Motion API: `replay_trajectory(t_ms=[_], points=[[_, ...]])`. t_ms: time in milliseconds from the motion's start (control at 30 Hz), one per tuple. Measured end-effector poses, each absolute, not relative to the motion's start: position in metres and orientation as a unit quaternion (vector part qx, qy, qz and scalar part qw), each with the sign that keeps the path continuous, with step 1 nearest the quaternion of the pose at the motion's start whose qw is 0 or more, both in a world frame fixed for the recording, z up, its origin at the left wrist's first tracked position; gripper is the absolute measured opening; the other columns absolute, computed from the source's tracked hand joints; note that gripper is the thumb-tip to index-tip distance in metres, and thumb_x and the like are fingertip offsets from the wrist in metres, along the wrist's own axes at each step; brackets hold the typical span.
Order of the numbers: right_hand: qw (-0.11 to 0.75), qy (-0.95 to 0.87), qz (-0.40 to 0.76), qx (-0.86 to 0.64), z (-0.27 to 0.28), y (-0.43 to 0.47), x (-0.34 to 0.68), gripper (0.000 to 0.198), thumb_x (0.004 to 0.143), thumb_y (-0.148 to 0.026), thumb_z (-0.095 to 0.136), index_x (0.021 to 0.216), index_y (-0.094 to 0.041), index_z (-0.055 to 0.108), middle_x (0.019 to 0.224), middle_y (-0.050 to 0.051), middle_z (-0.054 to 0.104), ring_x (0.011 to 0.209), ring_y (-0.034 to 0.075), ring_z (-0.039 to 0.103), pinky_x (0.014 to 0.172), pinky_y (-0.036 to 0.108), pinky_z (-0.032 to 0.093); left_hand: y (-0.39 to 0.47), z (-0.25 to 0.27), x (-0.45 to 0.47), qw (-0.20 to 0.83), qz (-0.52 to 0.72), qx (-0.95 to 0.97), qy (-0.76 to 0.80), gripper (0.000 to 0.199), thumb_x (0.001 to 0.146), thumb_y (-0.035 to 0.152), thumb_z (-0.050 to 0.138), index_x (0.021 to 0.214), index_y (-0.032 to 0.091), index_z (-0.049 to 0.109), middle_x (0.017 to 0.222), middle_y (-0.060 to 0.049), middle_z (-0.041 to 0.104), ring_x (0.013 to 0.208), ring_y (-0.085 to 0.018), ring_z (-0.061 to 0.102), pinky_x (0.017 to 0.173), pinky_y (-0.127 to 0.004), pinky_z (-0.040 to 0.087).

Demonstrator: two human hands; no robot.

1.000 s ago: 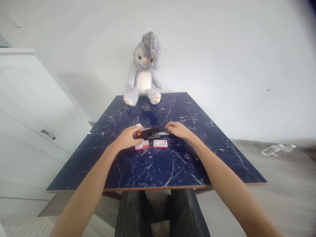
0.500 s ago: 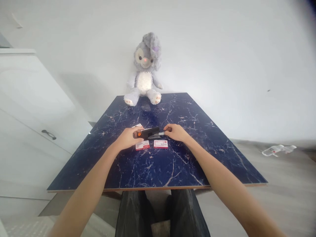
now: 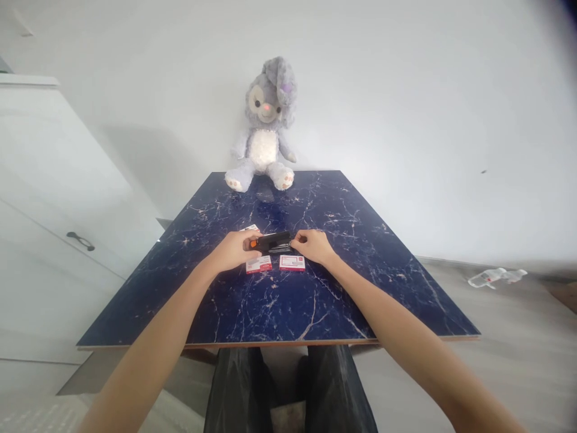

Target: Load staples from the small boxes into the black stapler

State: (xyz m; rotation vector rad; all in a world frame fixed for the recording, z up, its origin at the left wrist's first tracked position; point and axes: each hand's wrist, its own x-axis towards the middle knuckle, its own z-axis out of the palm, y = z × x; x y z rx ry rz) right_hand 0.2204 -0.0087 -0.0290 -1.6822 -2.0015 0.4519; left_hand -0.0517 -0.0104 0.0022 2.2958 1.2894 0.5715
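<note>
A black stapler [image 3: 276, 242] with an orange part at its left end is held just over the blue marbled table [image 3: 288, 307]. My left hand [image 3: 231, 249] wraps its fingers and thumb round that left end. At the other end, my right hand [image 3: 314, 245] pinches at the metal slide, whose tip is mostly hidden by the fingers. Two small red and white boxes lie just in front of the stapler: the left box [image 3: 258, 264] near my left thumb, the right box [image 3: 292, 263] below the stapler's right end. Another small white and red box [image 3: 250, 228] shows partly behind my left hand.
A grey plush rabbit [image 3: 264, 141] sits at the table's back edge against the white wall. To the left stands a white cabinet [image 3: 58, 180] with a dark handle. A clear plastic bottle [image 3: 489, 276] lies on the floor at the right.
My right hand has moved left, towards the stapler. The metal slide that stuck out of its right end now shows much less. My left hand keeps its hold.
</note>
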Motion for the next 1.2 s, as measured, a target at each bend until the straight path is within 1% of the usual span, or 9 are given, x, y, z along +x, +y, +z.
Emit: replay_trajectory(t_ms=[400, 533, 633, 800, 867, 967, 1033, 1100, 1200], points=[[0.235, -0.728, 0.130, -0.631, -0.032, -0.009, 0.220, 0.028, 0.081, -0.046, 0.061, 0.067, -0.022, 0.065, 0.070, 0.000, 0.069, 0.072, 0.017, 0.061, 0.075, 0.027, 0.040, -0.008, -0.001, -0.052, 0.238, 0.208, 0.826, 0.467, 0.047, 0.076, 0.041, 0.072, 0.119, 0.023, 0.068, 0.091, -0.003, 0.072, 0.075, -0.019, 0.064, 0.070, -0.031, 0.049], [0.222, -0.735, 0.106, -0.632, -0.032, -0.010, 0.217, 0.030, 0.084, -0.046, 0.059, 0.066, -0.022, 0.065, 0.072, 0.002, 0.070, 0.077, 0.019, 0.063, 0.078, 0.029, 0.040, -0.007, -0.003, -0.053, 0.239, 0.208, 0.823, 0.471, 0.050, 0.075, 0.040, 0.072, 0.121, 0.023, 0.068, 0.094, -0.004, 0.073, 0.077, -0.020, 0.065, 0.070, -0.031, 0.049], [0.228, -0.742, 0.107, -0.622, -0.032, -0.008, 0.217, 0.028, 0.089, -0.043, 0.055, 0.075, -0.023, 0.068, 0.077, 0.003, 0.072, 0.080, 0.020, 0.066, 0.079, 0.029, 0.041, -0.009, -0.002, -0.052, 0.226, 0.211, 0.820, 0.481, 0.052, 0.074, 0.040, 0.072, 0.123, 0.024, 0.066, 0.091, -0.002, 0.073, 0.074, -0.019, 0.066, 0.068, -0.030, 0.050], [0.253, -0.721, 0.174, -0.621, -0.028, -0.006, 0.222, 0.026, 0.097, -0.034, 0.046, 0.108, -0.023, 0.068, 0.076, 0.002, 0.074, 0.081, 0.019, 0.070, 0.077, 0.028, 0.045, -0.019, -0.004, -0.032, 0.128, 0.219, 0.831, 0.496, 0.049, 0.073, 0.041, 0.075, 0.119, 0.027, 0.066, 0.090, -0.002, 0.073, 0.076, -0.022, 0.068, 0.068, -0.030, 0.050], [0.268, -0.729, 0.213, -0.593, -0.026, -0.007, 0.222, 0.032, 0.098, -0.029, 0.047, 0.125, -0.023, 0.061, 0.076, 0.000, 0.075, 0.085, 0.019, 0.072, 0.082, 0.027, 0.047, -0.025, -0.009, -0.020, 0.123, 0.246, 0.824, 0.496, 0.053, 0.075, 0.042, 0.075, 0.125, 0.027, 0.064, 0.094, -0.004, 0.073, 0.076, -0.021, 0.068, 0.069, -0.031, 0.051], [0.294, -0.732, 0.244, -0.563, -0.027, -0.010, 0.220, 0.052, 0.097, -0.027, 0.046, 0.148, -0.018, 0.041, 0.084, 0.001, 0.077, 0.091, 0.019, 0.073, 0.088, 0.029, 0.048, -0.030, -0.015, -0.010, 0.204, 0.282, 0.819, 0.457, 0.064, 0.079, 0.047, 0.072, 0.136, 0.024, 0.056, 0.099, -0.005, 0.074, 0.071, -0.018, 0.068, 0.072, -0.031, 0.054], [0.304, -0.723, 0.248, -0.568, -0.027, -0.011, 0.220, 0.062, 0.097, -0.026, 0.044, 0.156, -0.014, 0.027, 0.088, 0.003, 0.078, 0.095, 0.020, 0.073, 0.091, 0.030, 0.049, -0.030, -0.016, -0.012, 0.249, 0.289, 0.816, 0.434, 0.057, 0.087, 0.048, 0.064, 0.138, 0.023, 0.055, 0.101, -0.005, 0.075, 0.074, -0.018, 0.069, 0.074, -0.031, 0.055], [0.309, -0.710, 0.256, -0.579, -0.028, -0.010, 0.222, 0.069, 0.097, -0.026, 0.045, 0.159, -0.013, 0.017, 0.093, 0.003, 0.078, 0.099, 0.022, 0.072, 0.093, 0.032, 0.049, -0.026, -0.012, -0.021, 0.229, 0.300, 0.811, 0.447, 0.043, 0.094, 0.045, 0.053, 0.132, 0.024, 0.061, 0.101, -0.005, 0.076, 0.080, -0.019, 0.070, 0.077, -0.032, 0.055], [0.312, -0.698, 0.271, -0.584, -0.027, -0.009, 0.226, 0.077, 0.095, -0.028, 0.046, 0.160, -0.013, 0.007, 0.098, 0.002, 0.078, 0.100, 0.022, 0.071, 0.095, 0.034, 0.049, -0.017, -0.005, -0.037, 0.122, 0.310, 0.808, 0.487, 0.033, 0.094, 0.034, 0.051, 0.120, 0.023, 0.068, 0.106, -0.007, 0.075, 0.090, -0.022, 0.068, 0.083, -0.035, 0.053]])
